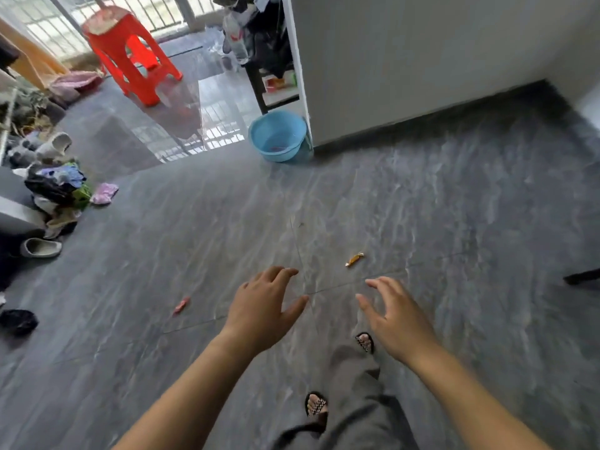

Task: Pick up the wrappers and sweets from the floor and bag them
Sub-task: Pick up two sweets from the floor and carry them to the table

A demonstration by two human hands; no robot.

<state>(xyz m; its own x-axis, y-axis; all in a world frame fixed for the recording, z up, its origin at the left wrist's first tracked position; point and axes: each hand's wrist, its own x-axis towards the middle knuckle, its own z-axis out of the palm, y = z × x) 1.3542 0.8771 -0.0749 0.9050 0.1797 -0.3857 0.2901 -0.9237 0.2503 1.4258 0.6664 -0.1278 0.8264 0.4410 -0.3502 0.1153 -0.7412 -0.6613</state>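
Hands first: left hand (263, 306) and right hand (394, 315) hover empty, each grip released. Beyond them on the floor (454, 222) lie a pink wrapper (181, 305) and an orange sweet (354, 259), probably light and crinkly; pinch the twisted ends.

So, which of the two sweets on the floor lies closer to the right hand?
The orange-gold sweet, just beyond the right hand. The pink sweet lies left of the left hand.

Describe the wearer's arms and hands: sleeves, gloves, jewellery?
Both forearms are bare as far as the frame shows, no sleeves visible. Left hand and right hand are ungloved, with no rings, watch or bands visible. Short, unpainted nails as far as visible.
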